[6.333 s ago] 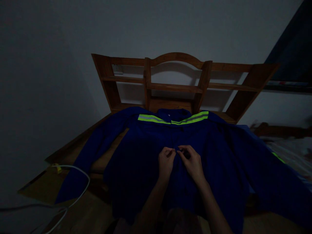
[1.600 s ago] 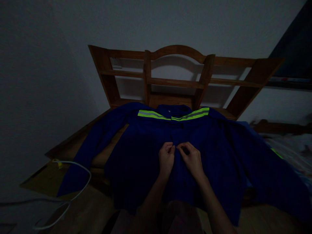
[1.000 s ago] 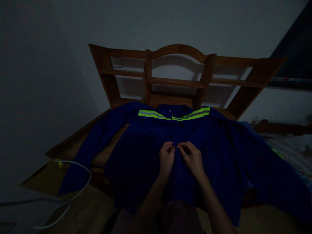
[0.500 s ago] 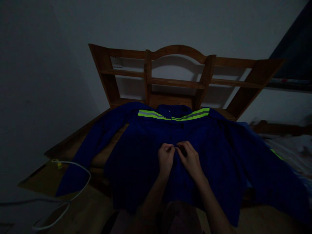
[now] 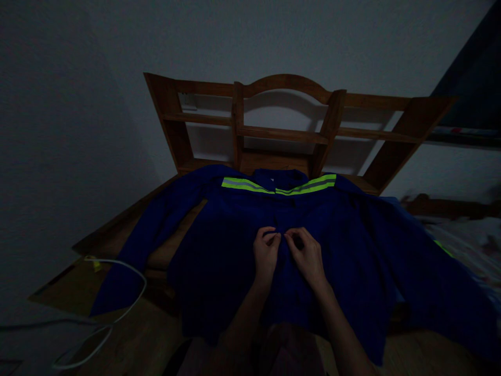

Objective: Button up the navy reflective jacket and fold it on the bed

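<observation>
A dark blue work jacket (image 5: 227, 245) with yellow-green reflective strips (image 5: 309, 185) across the chest lies spread over a wooden desk, collar at the far side. At the middle of its front, my left hand (image 5: 266, 253) pinches the edge of the cloth between thumb and forefinger. Just to its right, my right hand (image 5: 307, 256) also pinches the jacket's front edge, fingertips close to the left ones. Whether a button sits between the fingertips is too dark and small to tell. Both sleeves stretch outward, the right one hanging past the desk.
A wooden shelf unit (image 5: 282, 134) stands at the back of the desk (image 5: 168, 253) against the wall. A white cable (image 5: 133, 269) loops over the left sleeve. Bedding (image 5: 469, 240) lies at the right, beneath a dark curtain (image 5: 469, 78).
Both hands stay at the jacket's front. The fingertips have shifted slightly, with a little more space between the left thumb and forefinger and the right ones. The jacket lies as before.
</observation>
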`<action>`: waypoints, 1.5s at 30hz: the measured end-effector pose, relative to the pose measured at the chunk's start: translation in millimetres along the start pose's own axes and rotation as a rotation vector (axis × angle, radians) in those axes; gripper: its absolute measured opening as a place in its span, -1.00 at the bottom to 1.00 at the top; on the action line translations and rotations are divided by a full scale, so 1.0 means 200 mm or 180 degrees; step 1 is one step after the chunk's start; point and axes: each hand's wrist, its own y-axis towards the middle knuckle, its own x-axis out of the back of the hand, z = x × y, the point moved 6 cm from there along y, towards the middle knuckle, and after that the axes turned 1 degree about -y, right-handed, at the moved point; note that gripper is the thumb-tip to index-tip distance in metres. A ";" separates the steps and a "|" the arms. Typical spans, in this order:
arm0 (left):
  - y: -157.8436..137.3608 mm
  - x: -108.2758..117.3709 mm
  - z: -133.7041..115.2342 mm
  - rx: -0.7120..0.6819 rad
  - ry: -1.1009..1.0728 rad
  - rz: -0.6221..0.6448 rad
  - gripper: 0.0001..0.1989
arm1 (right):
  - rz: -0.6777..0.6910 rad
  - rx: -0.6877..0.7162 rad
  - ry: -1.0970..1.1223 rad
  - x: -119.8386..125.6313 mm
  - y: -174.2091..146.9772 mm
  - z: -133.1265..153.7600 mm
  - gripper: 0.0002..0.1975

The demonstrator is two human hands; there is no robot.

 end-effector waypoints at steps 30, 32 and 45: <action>-0.02 -0.01 -0.02 -0.0553 0.0225 -0.0037 -0.82 | 0.0728 -0.1681 0.1380 -0.12 0.15 -0.26 -0.78; -0.03 -0.01 -0.04 -0.0650 0.0399 -0.0096 -0.82 | 0.0849 -0.1808 0.1479 -0.13 0.16 -0.28 -0.78; -0.01 -0.01 -0.06 -0.0454 0.0750 -0.0051 -0.79 | 0.0850 -0.1105 0.1424 0.21 0.19 -0.06 -0.54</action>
